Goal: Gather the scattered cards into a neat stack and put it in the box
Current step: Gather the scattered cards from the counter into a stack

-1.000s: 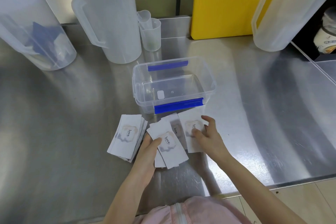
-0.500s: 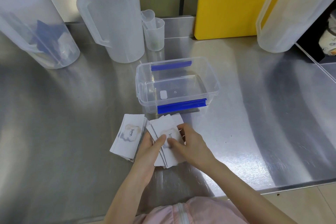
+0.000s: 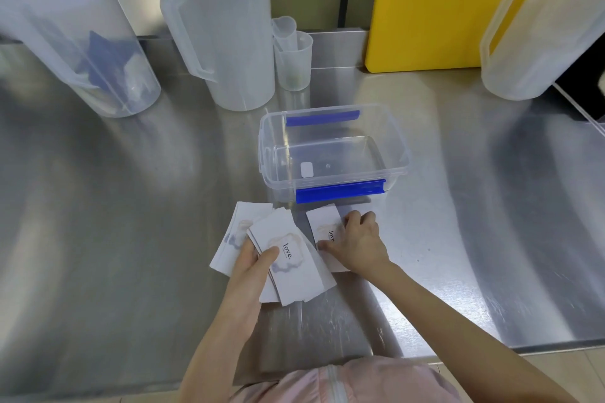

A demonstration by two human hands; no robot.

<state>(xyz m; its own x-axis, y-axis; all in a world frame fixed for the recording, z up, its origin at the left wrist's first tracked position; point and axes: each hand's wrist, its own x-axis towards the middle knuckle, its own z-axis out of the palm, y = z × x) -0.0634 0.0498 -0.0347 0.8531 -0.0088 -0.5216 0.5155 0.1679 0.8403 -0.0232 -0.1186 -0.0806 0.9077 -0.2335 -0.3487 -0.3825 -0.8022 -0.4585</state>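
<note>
White cards printed "love." lie on the steel counter just in front of a clear plastic box [image 3: 397, 154] with blue clips, which is open with only a small white label inside. My left hand [image 3: 253, 267] grips a loose bunch of cards [image 3: 296, 267], thumb on top. A flatter pile of cards [image 3: 235, 232] lies partly under that bunch, to its left. My right hand [image 3: 358, 240] rests with curled fingers on a separate card [image 3: 322, 226] on the counter, right of the bunch; whether it grips the card or only presses on it does not show.
Three large translucent pitchers stand at the back: one far left [image 3: 65, 42], one centre-left [image 3: 222, 29], one far right [image 3: 540, 26]. Small measuring cups [image 3: 293, 56] sit beside the centre one. A yellow board [image 3: 435, 3] leans on the wall. The counter edge [image 3: 523, 348] runs near my body.
My left hand has shifted its bunch of cards left, over the left pile. My right hand has left the bunch and gone right onto a separate card lying on the counter.
</note>
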